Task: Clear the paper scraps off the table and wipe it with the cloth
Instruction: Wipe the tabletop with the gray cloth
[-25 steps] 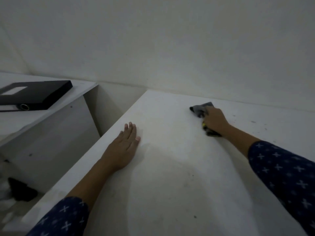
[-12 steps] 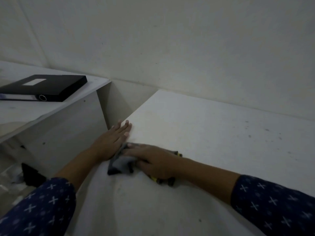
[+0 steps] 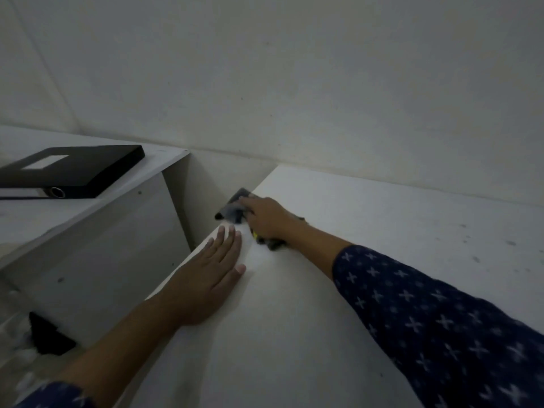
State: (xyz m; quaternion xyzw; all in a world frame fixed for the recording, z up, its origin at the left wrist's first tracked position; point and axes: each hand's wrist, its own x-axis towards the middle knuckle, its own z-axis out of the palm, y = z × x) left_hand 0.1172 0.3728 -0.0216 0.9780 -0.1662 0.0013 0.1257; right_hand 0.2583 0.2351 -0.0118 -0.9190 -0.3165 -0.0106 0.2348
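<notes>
A grey cloth (image 3: 232,209) lies at the left edge of the white table (image 3: 382,231), and part of it hangs over that edge. My right hand (image 3: 266,217) presses down on the cloth with its fingers stretched over it; a dark corner with a bit of yellow shows under the wrist. Just in front, my left hand (image 3: 206,278) lies flat on the table near the same edge, fingers straight. No paper scraps show on the table; only small dark specks dot its right part.
A lower white desk (image 3: 88,219) stands to the left with a black binder (image 3: 70,170) on it. A narrow gap separates the two tables. A dark object (image 3: 48,334) lies on the floor below. The wall runs right behind the table.
My right hand has swept the cloth from the table's far side to its left part, and now pushes it further back along the left edge. My left hand has stayed flat.
</notes>
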